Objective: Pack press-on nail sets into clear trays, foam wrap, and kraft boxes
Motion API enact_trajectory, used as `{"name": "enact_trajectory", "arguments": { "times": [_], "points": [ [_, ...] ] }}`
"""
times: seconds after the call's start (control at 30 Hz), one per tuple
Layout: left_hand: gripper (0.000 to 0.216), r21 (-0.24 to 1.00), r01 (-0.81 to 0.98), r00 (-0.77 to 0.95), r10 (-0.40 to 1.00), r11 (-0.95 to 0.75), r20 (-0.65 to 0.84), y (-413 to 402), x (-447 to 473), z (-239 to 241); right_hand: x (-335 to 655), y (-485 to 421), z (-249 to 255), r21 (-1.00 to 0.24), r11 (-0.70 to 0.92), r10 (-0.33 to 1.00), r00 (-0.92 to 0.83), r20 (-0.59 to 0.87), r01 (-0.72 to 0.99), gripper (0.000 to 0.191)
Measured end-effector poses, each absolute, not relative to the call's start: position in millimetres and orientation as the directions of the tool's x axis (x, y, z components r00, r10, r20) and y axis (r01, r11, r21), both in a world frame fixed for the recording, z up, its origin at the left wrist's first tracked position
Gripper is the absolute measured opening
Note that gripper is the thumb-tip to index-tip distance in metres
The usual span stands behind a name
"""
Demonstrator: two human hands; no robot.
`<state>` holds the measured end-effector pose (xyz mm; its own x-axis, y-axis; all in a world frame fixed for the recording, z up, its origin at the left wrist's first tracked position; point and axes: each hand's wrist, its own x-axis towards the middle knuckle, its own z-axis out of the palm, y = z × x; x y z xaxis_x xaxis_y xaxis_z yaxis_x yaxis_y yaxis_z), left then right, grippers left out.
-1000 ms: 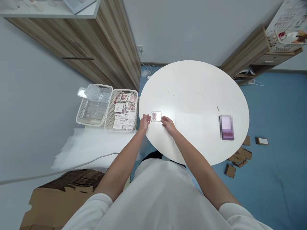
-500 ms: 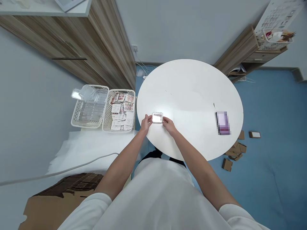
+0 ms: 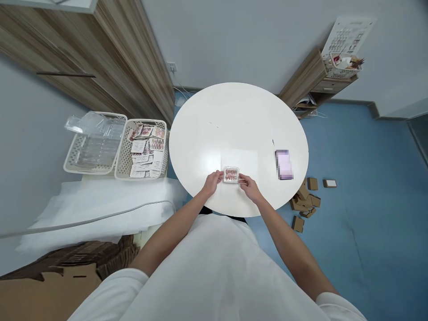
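A small clear plastic box point(image 3: 231, 175) with rows of reddish, nail-shaped pieces showing inside is near the front edge of the round white table point(image 3: 197, 116). My left hand point(image 3: 212, 183) pinches its left side between thumb and fingers. On the opposite side, my right hand point(image 3: 250, 186) has its fingertips closed on the box's right edge. Just behind the box lies a pale rectangular sheet point(image 3: 245, 159), partly covered by it.
Left of the table stand a white basket of printed cards point(image 3: 124, 156) and another basket of clear plastic boxes point(image 3: 72, 156). A blurred purple item point(image 3: 284, 165) lies on the table's right side. Several small brown cartons point(image 3: 302, 200) are on the floor at right.
My hands have shifted the box rightward and toward me on the table. Its glare is gone, so the reddish pieces show clearly. The whole view has swung a little right.
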<state>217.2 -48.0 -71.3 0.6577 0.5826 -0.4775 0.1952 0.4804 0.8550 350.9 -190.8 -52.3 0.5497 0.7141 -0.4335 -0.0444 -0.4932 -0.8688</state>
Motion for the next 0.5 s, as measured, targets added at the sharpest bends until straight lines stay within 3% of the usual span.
{"name": "enact_trajectory", "arguments": {
  "times": [0.5],
  "points": [
    [0.061,0.828,0.371,0.577,0.595,0.419,-0.56,-104.0,241.4,-83.4,384.8,-229.0,-50.7,-0.817,-0.576,0.734,0.417,-0.536,-0.036,0.053]
  ]
}}
